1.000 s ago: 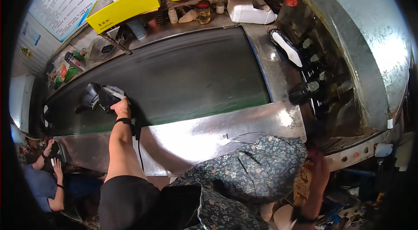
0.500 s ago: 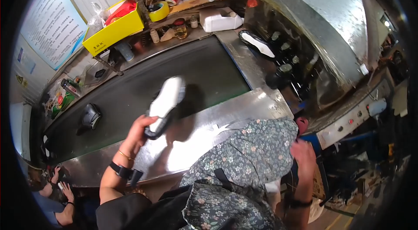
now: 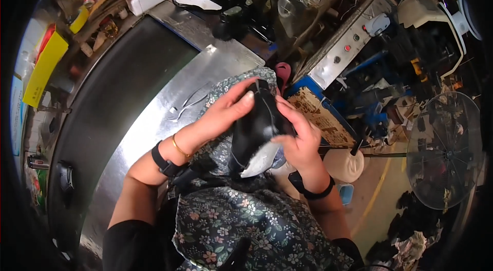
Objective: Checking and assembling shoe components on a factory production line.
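Observation:
A black shoe (image 3: 254, 130) is between my two hands, close above the floral apron (image 3: 226, 219) on my lap. A white patch shows at its lower end, where the sole or lining is bare. My left hand (image 3: 228, 109) grips the upper end, with the thumb laid on the black surface. From the other side my right hand (image 3: 302, 135) clasps it, its fingers bent and slightly blurred. The shoe's far side is hidden.
A dark conveyor belt (image 3: 118, 71) with a metal edge (image 3: 149, 117) runs along my left, a black shoe (image 3: 65, 176) on it. A white-bottomed shoe (image 3: 197, 2) lies beyond. On the right are a control panel (image 3: 344, 47), a fan (image 3: 446, 150) and a white bucket (image 3: 345, 164).
The view has turned right. My left hand has brought the shoe from over the belt to my lap. My right hand, earlier apart beside the apron, now grips it too.

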A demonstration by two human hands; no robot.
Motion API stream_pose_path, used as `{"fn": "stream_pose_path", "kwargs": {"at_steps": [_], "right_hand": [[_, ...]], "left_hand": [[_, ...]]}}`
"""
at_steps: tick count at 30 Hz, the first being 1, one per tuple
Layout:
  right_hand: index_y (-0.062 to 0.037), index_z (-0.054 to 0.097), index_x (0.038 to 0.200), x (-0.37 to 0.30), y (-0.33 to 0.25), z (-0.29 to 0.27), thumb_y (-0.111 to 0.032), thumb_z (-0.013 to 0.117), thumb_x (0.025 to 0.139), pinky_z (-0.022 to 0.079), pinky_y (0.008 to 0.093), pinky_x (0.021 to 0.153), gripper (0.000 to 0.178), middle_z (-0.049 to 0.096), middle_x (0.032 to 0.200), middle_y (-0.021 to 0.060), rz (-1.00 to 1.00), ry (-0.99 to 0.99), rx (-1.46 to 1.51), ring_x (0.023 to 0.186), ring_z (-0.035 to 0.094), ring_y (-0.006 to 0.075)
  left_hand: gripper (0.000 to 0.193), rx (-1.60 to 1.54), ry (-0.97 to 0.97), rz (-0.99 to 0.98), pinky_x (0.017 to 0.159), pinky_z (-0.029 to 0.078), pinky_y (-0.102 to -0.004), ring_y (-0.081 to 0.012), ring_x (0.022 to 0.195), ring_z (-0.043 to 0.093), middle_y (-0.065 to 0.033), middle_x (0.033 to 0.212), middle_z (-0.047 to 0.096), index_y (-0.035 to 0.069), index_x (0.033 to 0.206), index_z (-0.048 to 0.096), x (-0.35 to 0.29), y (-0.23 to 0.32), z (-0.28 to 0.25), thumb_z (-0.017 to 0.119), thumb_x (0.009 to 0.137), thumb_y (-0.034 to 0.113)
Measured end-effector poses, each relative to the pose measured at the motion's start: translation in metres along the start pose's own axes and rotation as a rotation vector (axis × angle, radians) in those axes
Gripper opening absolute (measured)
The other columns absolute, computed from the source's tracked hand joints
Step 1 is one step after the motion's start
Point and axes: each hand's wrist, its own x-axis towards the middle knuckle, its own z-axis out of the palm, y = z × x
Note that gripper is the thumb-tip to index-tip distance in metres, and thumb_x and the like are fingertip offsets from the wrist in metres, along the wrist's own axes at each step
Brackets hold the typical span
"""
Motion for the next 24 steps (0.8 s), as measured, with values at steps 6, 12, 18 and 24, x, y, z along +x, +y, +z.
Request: {"fn": "stream_pose_path", "kwargs": {"at_steps": [6, 12, 18, 24], "right_hand": [[0.0012, 0.065, 0.110, -0.025, -0.019, -0.033, -0.060, 0.072, 0.074, 0.057, 0.0344, 0.077, 0.071, 0.065, 0.120, 0.0260, -0.161, -0.017, -0.091, 0.094, 0.071, 0.0336], [0.0044, 0.062, 0.119, -0.008, -0.009, -0.028, -0.049, 0.076, 0.077, 0.055, 0.0353, 0.086, 0.070, 0.063, 0.124, 0.0252, 0.011, -0.051, 0.083, 0.105, 0.069, 0.0326], [0.0003, 0.038, 0.145, -0.070, 0.034, 0.049, -0.022, 0.063, 0.096, 0.043, 0.0337, 0.099, 0.059, 0.057, 0.130, 0.0154, 0.589, -0.033, 0.325, 0.116, 0.056, 0.0205], [0.0050, 0.063, 0.107, -0.077, 0.042, 0.025, -0.017, 0.056, 0.101, 0.044, 0.0211, 0.069, 0.024, 0.064, 0.086, 0.0003, 0.838, 0.005, 0.641, 0.077, 0.054, 0.0043]], "left_hand": [[0.046, 0.420, 0.179, 0.312, 0.082, 0.049, -0.0338, -0.0238, 0.091, 0.063, -0.0125, 0.098, 0.064, 0.004, 0.120, 0.054, -0.004, -0.010, 0.049, 0.072, 0.087, 0.032], [0.048, 0.843, 0.356, 0.486, 0.088, 0.048, -0.0441, -0.0377, 0.099, 0.061, -0.0197, 0.106, 0.064, 0.001, 0.120, 0.055, 0.007, -0.012, 0.037, 0.066, 0.089, 0.036], [0.067, 1.012, 0.157, 0.444, 0.112, 0.033, -0.0466, -0.0427, 0.129, 0.045, -0.0237, 0.134, 0.050, -0.001, 0.134, 0.045, 0.014, -0.009, 0.003, 0.076, 0.079, 0.020], [0.075, 0.550, 0.015, 0.197, 0.116, 0.025, -0.0356, -0.0251, 0.141, 0.033, -0.0138, 0.150, 0.038, 0.004, 0.151, 0.028, 0.023, 0.004, -0.033, 0.068, 0.089, 0.014]]}}
